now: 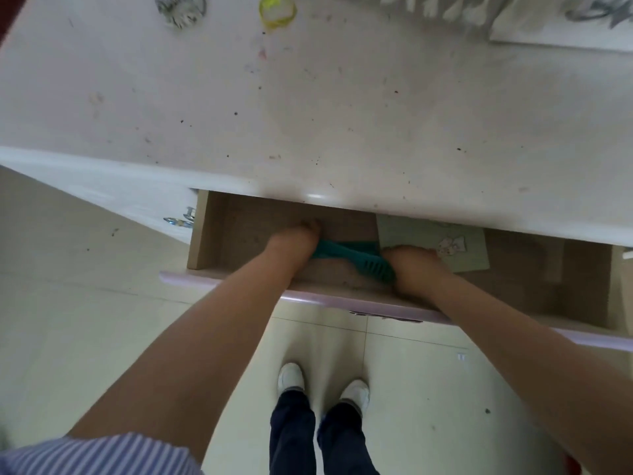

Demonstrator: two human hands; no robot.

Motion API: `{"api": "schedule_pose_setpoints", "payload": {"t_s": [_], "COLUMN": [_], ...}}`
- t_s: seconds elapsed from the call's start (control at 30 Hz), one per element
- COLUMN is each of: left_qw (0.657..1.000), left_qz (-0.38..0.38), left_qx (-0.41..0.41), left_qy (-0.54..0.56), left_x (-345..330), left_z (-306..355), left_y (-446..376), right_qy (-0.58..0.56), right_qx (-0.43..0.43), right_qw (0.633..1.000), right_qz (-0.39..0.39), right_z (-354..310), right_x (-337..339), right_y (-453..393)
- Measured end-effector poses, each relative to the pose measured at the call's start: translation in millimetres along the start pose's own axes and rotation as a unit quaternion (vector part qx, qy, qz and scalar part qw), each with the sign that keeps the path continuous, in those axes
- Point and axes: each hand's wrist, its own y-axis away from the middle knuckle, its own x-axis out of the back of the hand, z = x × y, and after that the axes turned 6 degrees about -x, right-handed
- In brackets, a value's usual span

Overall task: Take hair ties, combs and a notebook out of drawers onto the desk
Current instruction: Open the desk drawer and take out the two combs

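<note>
The comb [356, 260] in the brown drawer [239, 231] is teal. The notebook [455, 245] beside it is pale green. The hair ties on the white surface [308, 114] are yellow [276, 10] and grey-and-white [180, 10].

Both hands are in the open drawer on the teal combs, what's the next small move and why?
Probably lift the teal combs up onto the desk: both the left hand and right hand already touch them, and two hair ties lie there, while the notebook waits.

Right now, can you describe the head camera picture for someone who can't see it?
Both hands, left and right, reach into an open drawer around teal combs, beside a notebook. Two hair ties, grey and yellow, lie on the desk.
</note>
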Motion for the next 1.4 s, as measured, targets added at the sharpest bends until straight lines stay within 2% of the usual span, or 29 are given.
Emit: {"api": "schedule_pose_setpoints", "payload": {"t_s": [0.13,0.3,0.4,0.5,0.6,0.67,0.7,0.8,0.87,1.0,1.17,1.23,1.27,1.33,1.4], "left_qw": [0.999,0.998,0.997,0.998,0.998,0.99,0.983,0.961,0.945,0.912,0.881,0.868,0.868,0.875,0.883], "left_qz": [0.024,0.029,0.007,-0.024,0.038,0.106,0.147,0.249,0.312,0.387,0.37,0.366,0.365,0.363,0.35], "left_qx": [-0.017,-0.035,-0.047,-0.042,-0.042,-0.065,-0.087,-0.12,-0.1,0.038,0.222,0.263,0.263,0.243,0.229], "left_qy": [-0.037,-0.043,-0.059,-0.049,-0.038,-0.06,-0.064,-0.03,-0.013,0.129,0.196,0.207,0.209,0.209,0.213], "left_x": [0.8,0.1,-3.9,-1.4,7.4,16.4,21.5,43.1,53.4,67.6,75.4,81.3,85.5,97.4,108.1], "left_z": [-4.4,-5.2,-7.6,-8.4,-16.7,-28.2,-35.7,-62.4,-83.7,-143.2,-234.0,-267.8,-280.4,-299.2,-313.4], "left_y": [1.1,-1.4,-2.0,9.0,40.0,68.0,83.4,131.3,151.0,165.2,153.2,144.5,138.1,120.8,101.8], "right_qy": [-0.032,-0.16,-0.232,-0.235,-0.261,-0.339,-0.396,-0.58,-0.648,-0.746,-0.831,-0.831,-0.821,-0.783,-0.711], "right_qx": [-0.012,-0.034,-0.043,0.019,0.072,0.073,0.069,0.063,0.082,0.081,-0.01,-0.032,-0.035,-0.04,-0.046], "right_qw": [0.999,0.986,0.97,0.965,0.944,0.91,0.881,0.766,0.713,0.629,0.511,0.51,0.53,0.599,0.692], "right_qz": [0.02,0.022,0.059,0.118,0.189,0.229,0.248,0.269,0.256,0.203,0.222,0.221,0.207,0.159,0.116], "right_z": [9.6,20.7,26.0,21.8,10.1,-2.3,-9.1,-35.5,-52.3,-102.1,-163.8,-188.3,-201.3,-229.3,-254.2], "right_x": [4.0,9.0,3.6,1.2,10.3,29.1,41.6,84.5,112.6,167.3,213.8,225.6,229.6,235.2,239.0], "right_y": [12.9,24.2,29.2,42.9,59.2,68.1,71.5,73.3,65.8,32.6,-29.0,-59.3,-74.3,-102.7,-129.8]}}
